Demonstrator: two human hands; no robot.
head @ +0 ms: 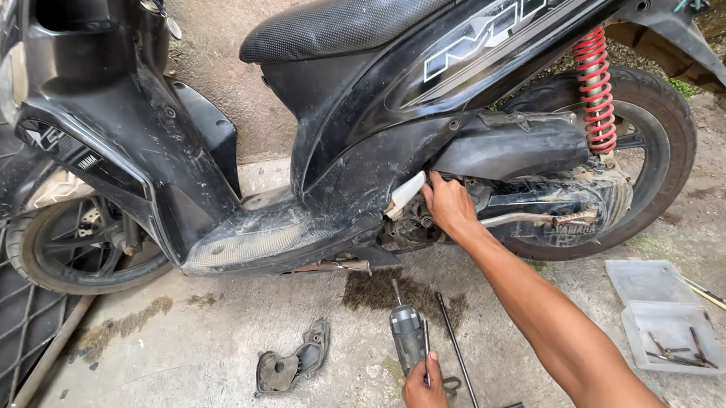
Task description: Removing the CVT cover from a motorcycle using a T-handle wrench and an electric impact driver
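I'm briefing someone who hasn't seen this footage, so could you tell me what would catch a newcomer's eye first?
A black scooter fills the upper frame, parked on concrete, its red rear shock spring standing out at the right. The right hand reaches into the engine area beside a pale tube. At the bottom, the left hand holds a grey tool, next to a T-handle wrench and a loose dark cover.

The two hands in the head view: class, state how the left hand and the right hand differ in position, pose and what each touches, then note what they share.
The left hand is low on the ground, gripping a grey tool; the right hand reaches up into the scooter's engine area. The left hand is closed around its tool; the right hand's fingers press near a white tube. The left shows little forearm; the right arm is stretched out. Both are bare.
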